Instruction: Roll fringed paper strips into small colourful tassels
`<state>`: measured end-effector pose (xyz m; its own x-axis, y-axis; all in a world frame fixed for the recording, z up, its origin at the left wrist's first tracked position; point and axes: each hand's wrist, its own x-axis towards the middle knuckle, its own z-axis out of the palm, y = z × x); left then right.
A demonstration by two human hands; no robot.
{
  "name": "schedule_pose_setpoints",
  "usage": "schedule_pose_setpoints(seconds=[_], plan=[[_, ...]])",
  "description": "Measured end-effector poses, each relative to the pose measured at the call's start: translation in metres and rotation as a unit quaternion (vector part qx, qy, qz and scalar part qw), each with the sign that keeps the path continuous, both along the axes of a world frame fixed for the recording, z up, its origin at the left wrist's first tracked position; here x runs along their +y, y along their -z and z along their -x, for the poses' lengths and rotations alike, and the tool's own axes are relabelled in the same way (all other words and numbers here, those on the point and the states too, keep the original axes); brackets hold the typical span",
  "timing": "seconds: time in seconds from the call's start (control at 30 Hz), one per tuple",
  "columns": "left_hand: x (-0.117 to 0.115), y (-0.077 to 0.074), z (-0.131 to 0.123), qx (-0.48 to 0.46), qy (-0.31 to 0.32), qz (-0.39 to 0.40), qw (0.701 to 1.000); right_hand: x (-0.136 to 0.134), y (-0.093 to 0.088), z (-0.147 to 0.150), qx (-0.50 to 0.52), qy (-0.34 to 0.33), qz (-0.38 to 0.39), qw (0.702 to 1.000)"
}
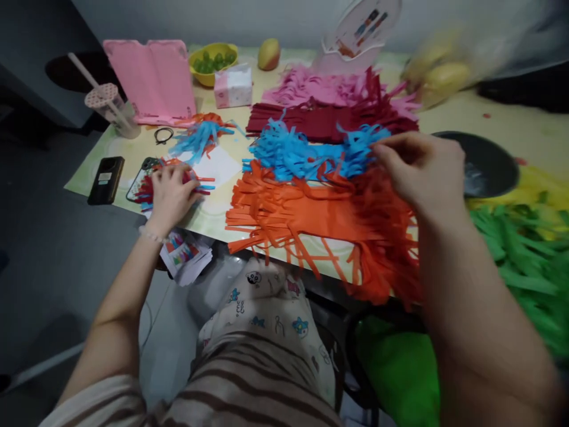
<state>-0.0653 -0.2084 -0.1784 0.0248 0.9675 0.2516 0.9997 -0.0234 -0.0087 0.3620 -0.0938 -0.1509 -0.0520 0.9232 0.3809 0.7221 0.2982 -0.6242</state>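
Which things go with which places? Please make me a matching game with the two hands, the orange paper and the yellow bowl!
Things:
1. left hand
2. right hand
3. orange fringed paper
4. yellow bowl

Places and states:
A. at the right end of the blue fringed paper
B. has round green fruit in it
C. on a bundle of red and blue strips
D. partly over the table's front edge

Right pairs: 1-C, 2-A, 3-D, 4-B

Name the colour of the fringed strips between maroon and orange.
Bright blue fringed strips, best in head view.
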Motion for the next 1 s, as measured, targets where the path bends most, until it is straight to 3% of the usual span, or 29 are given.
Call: schedule_pose_setpoints(seconds=[0.07,0.17,0.3,0.4,0.47,0.53,0.6,0.7,0.83,1.0], plan=[[0.001,-0.017,-0.011,0.044,-0.014,-0.004,0.999,0.034,0.000,-0.002,-0.081,0.001,0.016,0.997],[0.010,-0.030,-0.022,0.069,-0.025,-0.014,0.997,0.077,0.006,0.007,-0.197,-0.056,0.060,0.977],[0.031,-0.045,-0.039,-0.006,-0.017,-0.092,0.996,0.122,0.024,0.026,-0.258,-0.111,0.081,0.956],[0.063,-0.060,-0.075,-0.088,0.068,-0.118,0.987,0.146,0.042,0.032,-0.302,-0.145,0.087,0.938],[0.099,-0.065,-0.114,-0.131,0.152,-0.086,0.976,0.156,0.052,0.031,-0.338,-0.144,0.074,0.927],[0.143,-0.060,-0.161,-0.143,0.221,-0.019,0.965,0.160,0.060,0.026,-0.369,-0.127,0.052,0.919],[0.190,-0.045,-0.205,-0.104,0.264,0.060,0.957,0.162,0.063,0.019,-0.377,-0.108,0.037,0.919],[0.245,-0.015,-0.248,-0.070,0.253,0.136,0.955,0.163,0.063,0.011,-0.383,-0.101,0.024,0.918],[0.279,0.012,-0.257,-0.057,0.223,0.174,0.958,0.166,0.062,0.007,-0.381,-0.111,0.010,0.918],[0.288,0.015,-0.246,-0.073,0.240,0.184,0.950,0.177,0.065,0.002,-0.389,-0.132,0.003,0.912]])
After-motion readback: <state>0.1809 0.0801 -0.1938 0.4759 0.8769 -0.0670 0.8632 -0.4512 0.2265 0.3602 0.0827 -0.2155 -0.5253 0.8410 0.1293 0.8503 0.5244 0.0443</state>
